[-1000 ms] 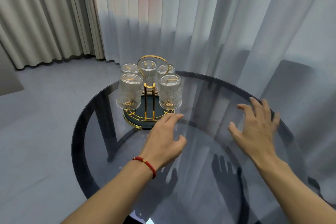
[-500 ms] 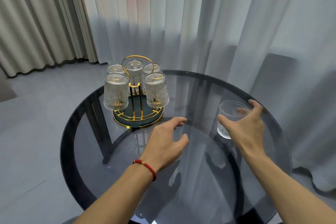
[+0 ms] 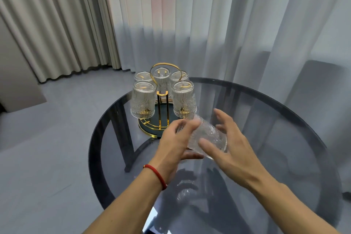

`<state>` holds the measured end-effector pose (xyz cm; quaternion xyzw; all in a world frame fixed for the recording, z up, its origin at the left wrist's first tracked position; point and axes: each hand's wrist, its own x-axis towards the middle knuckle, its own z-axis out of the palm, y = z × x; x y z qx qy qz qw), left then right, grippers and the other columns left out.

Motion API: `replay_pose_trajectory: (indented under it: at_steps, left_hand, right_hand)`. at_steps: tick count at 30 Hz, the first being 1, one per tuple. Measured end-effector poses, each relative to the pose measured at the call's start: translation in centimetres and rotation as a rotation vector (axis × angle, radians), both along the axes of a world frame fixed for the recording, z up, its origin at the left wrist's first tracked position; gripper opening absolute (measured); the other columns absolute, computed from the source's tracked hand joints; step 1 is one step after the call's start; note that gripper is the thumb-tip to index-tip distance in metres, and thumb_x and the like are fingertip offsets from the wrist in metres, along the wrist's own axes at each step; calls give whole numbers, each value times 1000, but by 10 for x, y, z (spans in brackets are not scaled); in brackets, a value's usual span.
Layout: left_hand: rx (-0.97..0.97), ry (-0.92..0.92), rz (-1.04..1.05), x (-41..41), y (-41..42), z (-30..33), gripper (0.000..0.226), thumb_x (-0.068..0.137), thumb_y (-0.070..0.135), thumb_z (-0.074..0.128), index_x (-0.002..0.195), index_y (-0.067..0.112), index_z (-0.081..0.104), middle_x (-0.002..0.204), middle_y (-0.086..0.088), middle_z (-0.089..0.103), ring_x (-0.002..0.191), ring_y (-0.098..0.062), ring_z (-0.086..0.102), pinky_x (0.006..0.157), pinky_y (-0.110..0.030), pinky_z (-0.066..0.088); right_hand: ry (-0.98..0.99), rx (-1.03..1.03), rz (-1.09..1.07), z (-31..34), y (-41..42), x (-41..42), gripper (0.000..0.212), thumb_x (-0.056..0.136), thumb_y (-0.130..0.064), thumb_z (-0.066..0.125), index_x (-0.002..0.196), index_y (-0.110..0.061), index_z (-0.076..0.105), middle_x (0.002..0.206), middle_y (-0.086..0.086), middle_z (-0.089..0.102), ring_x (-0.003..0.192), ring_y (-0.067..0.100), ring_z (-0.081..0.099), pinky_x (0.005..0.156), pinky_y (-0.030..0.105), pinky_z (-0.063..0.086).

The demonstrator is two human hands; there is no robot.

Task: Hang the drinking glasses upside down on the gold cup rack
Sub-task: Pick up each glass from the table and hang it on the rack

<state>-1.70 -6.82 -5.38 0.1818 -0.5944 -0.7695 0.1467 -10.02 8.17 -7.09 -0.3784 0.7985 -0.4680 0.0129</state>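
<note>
The gold cup rack (image 3: 163, 99) stands on a dark round base at the far left of the glass table (image 3: 275, 112), with several patterned glasses (image 3: 142, 100) hanging upside down on it. In front of the rack, a clear patterned drinking glass (image 3: 208, 135) lies tilted on its side in the air between both hands. My left hand (image 3: 176, 142), with a red cord on the wrist, grips its base end. My right hand (image 3: 226, 144) holds its rim end, with thumb and fingers spread around it.
Sheer white curtains (image 3: 209, 24) hang close behind the table and beige drapes (image 3: 57, 24) at the left. The round smoked-glass top has a dark rim (image 3: 95, 138), with grey floor beyond it to the left. A grey chair back (image 3: 319, 85) shows behind the curtain at right.
My right hand picked the glass up off the right side of the table and carried it to the middle. My left hand closed on it. The glass tipped from upright onto its side.
</note>
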Motion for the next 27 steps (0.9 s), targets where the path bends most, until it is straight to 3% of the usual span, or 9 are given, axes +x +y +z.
replay_pose_trajectory:
  at_steps: [3,6,8,11,14,16,19,22,27]
  left_hand:
    - [179,67,-79,6,-12,3,49,92,43,65,126,7,59,122,-24,67,104,-39,69,81,-53,60]
    - [229,128,-62,7,-20,2,48,94,45,57,123,8,62,118,-22,70,104,-38,70,84,-53,60]
    - [159,109,38,7,-27,2,48,94,52,50,117,14,68,112,-18,73,99,-35,71,78,-51,62]
    - [94,-36,227,6,-34,1,47,100,51,33,109,22,68,107,-15,73,90,-34,68,69,-46,61]
    - [-329,-206,248,5,-40,-7,30,96,35,45,114,22,64,110,-7,71,104,-32,63,90,-51,55]
    - [-688,-286,113,4,-42,-15,42,89,25,54,131,24,60,126,-2,66,115,-24,59,100,-45,48]
    - [-1085,-391,-50,0,-42,-26,50,86,26,60,135,23,57,140,1,58,130,-23,48,105,-46,45]
    - [-1268,-517,-168,-1,-43,-34,45,90,32,56,134,24,58,148,1,47,141,-24,28,108,-51,36]
    - [-1317,-560,-214,-2,-41,-41,45,91,33,54,135,23,57,152,-4,41,147,-28,17,111,-60,27]
  right_hand:
    - [-237,-50,24,1,-7,5,77,81,-83,44,149,-51,30,134,-26,53,126,5,56,105,30,44]
    - [-275,-171,-1,12,-19,7,66,78,-78,59,136,-50,47,117,-9,70,107,9,69,99,43,55]
    - [-208,-212,-44,26,-30,7,59,75,-73,68,126,-48,54,110,-6,73,102,11,70,92,41,58]
    - [1,-214,-125,52,-49,4,52,75,-64,76,120,-44,58,105,-18,71,97,0,66,83,23,55]
    - [199,-175,-154,78,-71,-2,52,78,-53,79,125,-40,62,110,-15,71,99,5,66,89,30,55]
    - [307,-113,-158,93,-85,-6,59,79,-55,78,133,-38,62,117,-4,70,104,13,65,94,36,52]
    - [405,2,-127,108,-104,-11,66,80,-59,74,140,-35,58,123,3,68,111,19,63,97,37,48]
    - [461,91,-107,113,-121,-14,67,82,-57,73,142,-31,57,117,8,68,107,26,62,90,34,45]
    - [509,192,-101,109,-146,-21,74,78,-55,78,134,-14,54,126,11,68,113,29,64,91,33,46]
